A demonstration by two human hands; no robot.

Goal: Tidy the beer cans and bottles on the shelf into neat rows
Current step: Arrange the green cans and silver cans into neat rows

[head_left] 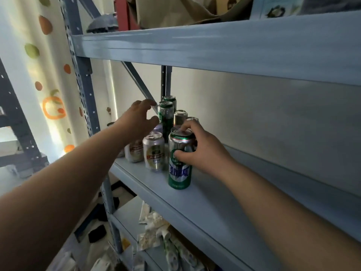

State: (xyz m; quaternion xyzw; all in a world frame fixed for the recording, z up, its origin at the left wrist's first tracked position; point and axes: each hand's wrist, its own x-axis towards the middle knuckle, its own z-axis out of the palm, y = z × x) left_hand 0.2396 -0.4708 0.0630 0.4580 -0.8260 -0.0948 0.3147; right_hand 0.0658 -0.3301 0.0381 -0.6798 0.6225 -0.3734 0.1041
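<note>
Cans are standing in a bunch near the left end of the blue-grey shelf (224,202), seen from the head camera. The right hand (203,151) is holding the front green can (179,171). Its thumb is pressing on the can's side, and its fingers are curling over the top rim and round the far side. This can is standing upright near the front edge of the shelf, and it is the one closest to the camera.

The left hand (140,118) is hanging in the air above the left part of the bunch. Its fingers are spreading wide and bending a little, and it is holding nothing. It is reaching toward the tall green can (166,122). The fingertips are just beside the can's top, but it is hard to tell whether they are touching it.

Just to the left of the front green can, a silver can (154,153) with a red and gold label is standing upright. A second silver can (134,151) is standing beside it, partly hiding under the left arm. Behind the tall green can, a back green can (170,99) is peeking out by the shelf post. A gold-and-silver can (180,117) is standing behind the right hand's fingers.

Above, the top shelf (214,47) is carrying a brown bag (175,10). Below, plastic packets (154,233) are lying on the lower shelf (127,214). A curtain (39,55) with fruit pictures is hanging on the left.
</note>
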